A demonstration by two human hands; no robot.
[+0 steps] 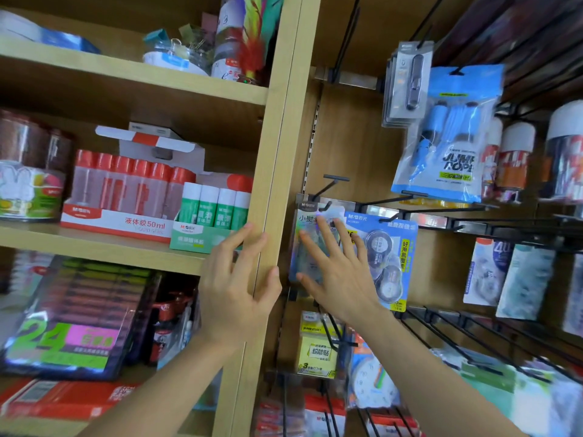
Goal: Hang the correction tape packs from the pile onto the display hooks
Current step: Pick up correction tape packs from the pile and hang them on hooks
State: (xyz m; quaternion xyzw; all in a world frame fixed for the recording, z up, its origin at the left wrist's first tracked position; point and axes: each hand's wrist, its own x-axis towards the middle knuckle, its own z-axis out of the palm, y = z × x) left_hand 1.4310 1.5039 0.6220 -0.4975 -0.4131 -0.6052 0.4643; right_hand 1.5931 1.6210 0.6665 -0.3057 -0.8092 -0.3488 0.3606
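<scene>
Two hanging packs are partly hidden: the holographic pack (304, 244) by the spread, empty right hand (337, 272); the blue correction tape pack (389, 257) beside it. The wooden upright (277, 171) is touched by the splayed left hand (235, 285).

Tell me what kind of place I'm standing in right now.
Most likely a stationery shop. Wooden shelves hold retail cartons of liquid glue bottles and glue sticks, and black display hooks carry hanging packs such as correction tape and a jump rope.
</scene>
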